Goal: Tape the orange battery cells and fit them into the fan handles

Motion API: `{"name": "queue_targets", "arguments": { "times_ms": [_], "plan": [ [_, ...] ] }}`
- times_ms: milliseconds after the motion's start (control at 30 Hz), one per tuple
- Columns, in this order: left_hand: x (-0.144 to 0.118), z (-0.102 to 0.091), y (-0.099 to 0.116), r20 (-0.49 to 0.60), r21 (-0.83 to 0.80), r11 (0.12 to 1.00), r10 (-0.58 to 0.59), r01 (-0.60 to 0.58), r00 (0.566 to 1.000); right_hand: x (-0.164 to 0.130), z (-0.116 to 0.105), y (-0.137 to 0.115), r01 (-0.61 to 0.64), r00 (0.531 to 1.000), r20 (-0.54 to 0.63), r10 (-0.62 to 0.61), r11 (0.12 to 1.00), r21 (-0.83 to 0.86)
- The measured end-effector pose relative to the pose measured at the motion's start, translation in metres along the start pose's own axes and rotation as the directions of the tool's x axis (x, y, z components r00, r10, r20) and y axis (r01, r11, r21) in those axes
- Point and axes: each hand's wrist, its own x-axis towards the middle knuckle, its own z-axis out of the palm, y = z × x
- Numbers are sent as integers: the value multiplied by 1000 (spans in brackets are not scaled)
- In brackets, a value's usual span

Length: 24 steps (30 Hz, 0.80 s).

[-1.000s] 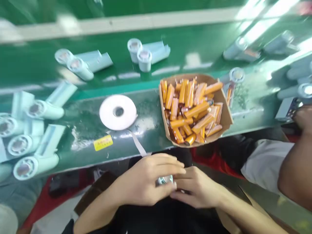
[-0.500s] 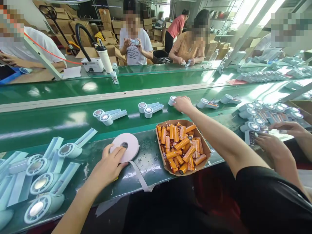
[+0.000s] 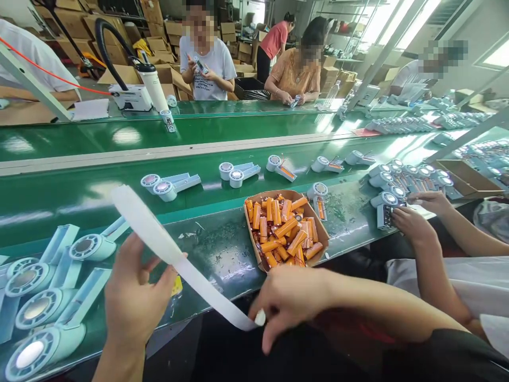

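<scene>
Head view: white tape roll [image 3: 133, 209] now lifted off green bench, left hand [image 3: 133, 297] clamped on it, right hand [image 3: 288, 300] fingers pinching strip end, below & left of cardboard tray of orange cells [image 3: 254, 249] — tape being drawn out.

The green counter [image 3: 222, 244] carries a cardboard tray [image 3: 324, 229] of orange batteries [image 3: 282, 233], pale fan housings [image 3: 43, 297] at left and a yellow sticker [image 3: 177, 285].

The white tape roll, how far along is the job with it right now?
Done: the white tape roll is lifted off the green bench. In hand: the left hand holds the roll while the right hand pinches the tape's free end, strip stretched between. Left: the strip is uncut and stuck to nothing.
</scene>
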Motion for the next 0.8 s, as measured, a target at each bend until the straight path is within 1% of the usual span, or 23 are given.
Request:
{"name": "queue_targets", "arguments": {
  "times_ms": [33,67,100,133,167,200,233,267,300,333,367,400,433,467,533,567,600,633,667,700,733,800],
  "plan": [
    [-2,1,-3,-4,-2,1000,4,-4,1000,-2,-14,11,-99,989,-120,91,993,-68],
    [-5,4,-5,-10,4,1000,24,-24,1000,-4,-30,23,-226,944,-272,185,966,-129],
    [-7,8,-5,-7,16,998,66,-66,998,-5,-45,37,-353,870,-430,241,914,-201],
    [-10,13,-3,25,30,991,133,-134,991,-5,-60,51,-424,831,-498,248,862,-278],
    [-12,19,0,60,43,979,198,-201,978,-6,-73,64,-444,837,-491,241,823,-354],
    [-13,25,4,91,56,966,245,-251,965,-6,-83,75,-419,874,-430,228,803,-425],
    [-15,31,7,114,66,955,280,-288,953,-7,-91,85,-364,916,-336,218,801,-475],
    [-16,36,10,133,71,947,303,-314,944,-8,-97,92,-310,946,-250,208,807,-502],
    [-17,40,12,150,72,941,319,-332,936,-10,-101,97,-274,960,-199,198,815,-511],
    [-18,43,14,164,72,936,331,-346,929,-13,-104,100,-260,964,-189,189,823,-505],
    [-18,44,15,175,73,931,340,-356,924,-16,-106,100,-265,960,-214,180,834,-484],
    [-19,45,15,185,74,929,345,-363,920,-20,-108,98,-283,948,-266,177,851,-442],
    [-20,44,15,192,75,927,347,-367,918,-24,-108,94,-308,925,-331,185,875,-372],
    [-20,44,16,199,77,927,346,-366,917,-27,-107,89,-331,891,-404,207,905,-267],
    [-21,42,18,215,80,928,341,-364,915,-34,-99,77,-324,805,-514,296,945,36],
    [-21,41,20,228,81,926,342,-368,911,-36,-92,69,-289,771,-531,352,936,201],
    [-21,40,23,244,82,923,348,-376,905,-37,-83,62,-241,750,-528,399,907,345],
    [-21,39,25,262,84,918,355,-388,897,-37,-74,54,-192,738,-519,431,871,451],
    [-21,39,28,279,87,912,365,-402,888,-36,-65,47,-158,730,-514,450,843,514],
    [-20,39,31,296,91,906,372,-413,880,-35,-57,40,-145,722,-516,460,831,538],
    [-20,39,34,309,97,901,377,-424,873,-34,-49,33,-149,711,-531,461,836,528],
    [-19,39,39,331,114,893,380,-436,864,-30,-38,23,-185,694,-572,437,876,445]
  ]
}}
